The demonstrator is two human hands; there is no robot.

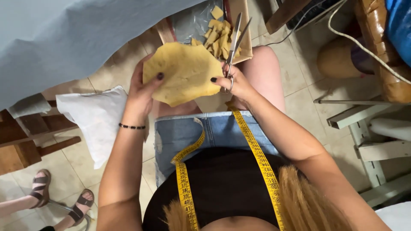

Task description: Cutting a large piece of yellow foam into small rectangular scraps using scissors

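I am seeing left hand [139, 92] pinching one yellow sheet [184, 72] over my lap | right hand [235, 83] gripping its right edge, fingers looped in one pair of scissors [233, 45] pointing far | many cut scraps [218, 36] lying in one far box [244, 32]; sheet looking mostly whole | one tape measure [257, 154] hanging near

A flat, roughly round piece of yellow foam [184, 72] with ragged edges, held up over the lap; steel scissors [234, 40] beside its right edge, blades open, pointing away
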